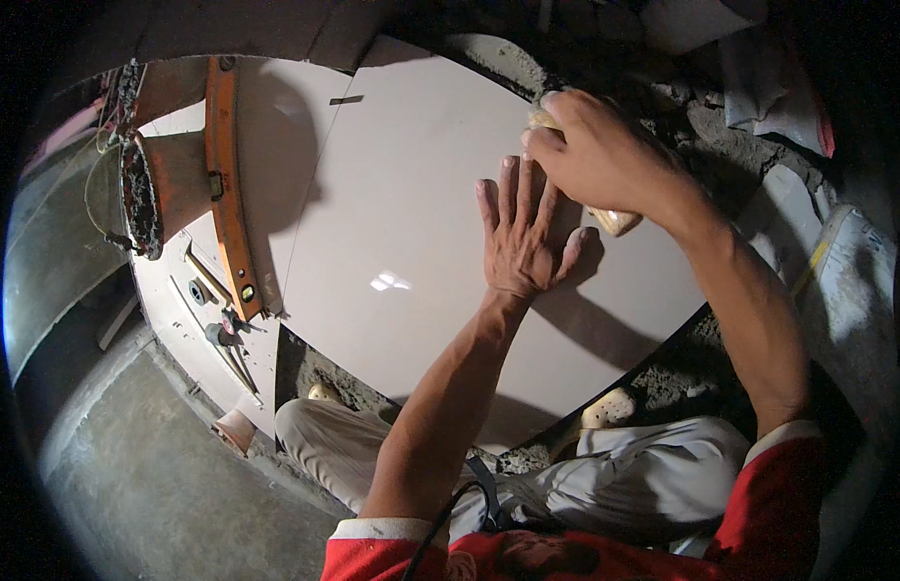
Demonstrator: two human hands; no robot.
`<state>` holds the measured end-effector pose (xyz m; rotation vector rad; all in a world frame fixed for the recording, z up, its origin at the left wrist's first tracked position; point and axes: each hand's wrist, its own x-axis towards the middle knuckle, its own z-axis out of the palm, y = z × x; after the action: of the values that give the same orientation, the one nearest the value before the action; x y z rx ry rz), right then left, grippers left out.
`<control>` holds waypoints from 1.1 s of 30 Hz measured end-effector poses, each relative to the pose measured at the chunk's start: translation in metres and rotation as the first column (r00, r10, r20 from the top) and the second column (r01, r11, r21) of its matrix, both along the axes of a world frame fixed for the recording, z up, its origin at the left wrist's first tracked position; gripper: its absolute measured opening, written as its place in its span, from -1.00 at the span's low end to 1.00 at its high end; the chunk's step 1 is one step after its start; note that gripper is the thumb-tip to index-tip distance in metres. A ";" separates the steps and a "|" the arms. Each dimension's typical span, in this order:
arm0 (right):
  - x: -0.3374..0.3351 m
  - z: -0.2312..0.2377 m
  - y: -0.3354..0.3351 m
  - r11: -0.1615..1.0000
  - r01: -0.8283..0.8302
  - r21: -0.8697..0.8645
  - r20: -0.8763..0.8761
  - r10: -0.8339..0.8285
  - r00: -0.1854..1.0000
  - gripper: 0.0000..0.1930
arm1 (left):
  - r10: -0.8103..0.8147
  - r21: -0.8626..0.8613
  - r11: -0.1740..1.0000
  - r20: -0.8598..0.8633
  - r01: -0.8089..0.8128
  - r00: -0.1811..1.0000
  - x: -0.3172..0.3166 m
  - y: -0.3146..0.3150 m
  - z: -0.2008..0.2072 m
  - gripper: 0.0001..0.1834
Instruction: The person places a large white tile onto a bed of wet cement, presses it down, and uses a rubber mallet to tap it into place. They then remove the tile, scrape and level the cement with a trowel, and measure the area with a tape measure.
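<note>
A large pale floor tile (392, 203) lies in front of me, its right and near edges bordered by rough grey mortar. My left hand (522, 237) is pressed flat on it, fingers spread. Just to the right, my right hand (605, 160) is closed around a light wooden piece (614, 222), perhaps a tool's handle. Its ends show beyond my fingers, but my hand hides most of it, so I cannot tell its exact kind. A small dark strip (347, 100) lies near the joint with the neighbouring tile (280, 126).
On the left tile stands a long orange spirit level (222, 174). Small tools and a dark ring (196, 290) lie by its near end. Wet mortar (706, 368) borders the right side, with a whitish sack (847, 281) beyond. Grey concrete floor (198, 465) extends at lower left.
</note>
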<state>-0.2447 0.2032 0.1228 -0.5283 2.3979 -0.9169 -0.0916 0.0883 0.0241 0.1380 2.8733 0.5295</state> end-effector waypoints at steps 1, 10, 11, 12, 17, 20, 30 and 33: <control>0.008 0.002 0.001 0.995 0.094 0.020 0.026 -0.094 0.995 -0.67 | 0.000 0.013 1.000 -0.011 0.000 1.000 0.000 0.000 -0.001 -0.06; 0.041 -0.016 0.006 0.998 -0.068 -0.005 -0.084 0.068 0.994 -0.75 | -0.049 -0.124 0.991 0.046 0.054 0.998 0.000 -0.002 -0.006 0.05; 0.048 -0.019 0.009 0.999 -0.046 0.002 -0.065 0.046 0.997 -0.75 | -0.046 -0.139 0.989 0.020 0.049 0.999 -0.001 -0.002 -0.007 0.06; 0.054 -0.022 0.014 1.000 -0.023 0.010 -0.048 0.023 0.999 -0.74 | -0.042 -0.109 0.993 -0.005 0.041 0.999 -0.001 -0.002 -0.007 0.05; 0.075 -0.026 0.045 0.995 0.098 0.006 -0.007 -0.098 0.995 -0.73 | -0.032 -0.072 0.997 -0.065 0.027 0.997 -0.001 0.000 -0.005 -0.05; 0.072 -0.018 0.062 0.991 0.132 0.003 0.094 -0.132 0.987 -0.66 | -0.030 -0.049 0.998 -0.057 0.027 0.998 0.001 0.000 -0.002 -0.05; 0.051 -0.043 0.018 0.985 0.113 -0.132 -0.088 -0.126 0.988 -0.70 | -0.057 -0.126 0.990 0.013 0.059 0.998 -0.002 -0.002 -0.003 0.01; 0.039 -0.055 0.010 0.987 0.088 -0.136 -0.068 -0.098 0.993 -0.74 | -0.055 -0.100 0.994 -0.024 0.053 0.998 -0.002 -0.001 -0.004 0.04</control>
<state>-0.2056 0.2127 0.0680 -0.5107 2.4576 -1.1218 -0.0933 0.0868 0.0197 0.2077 2.9058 0.3759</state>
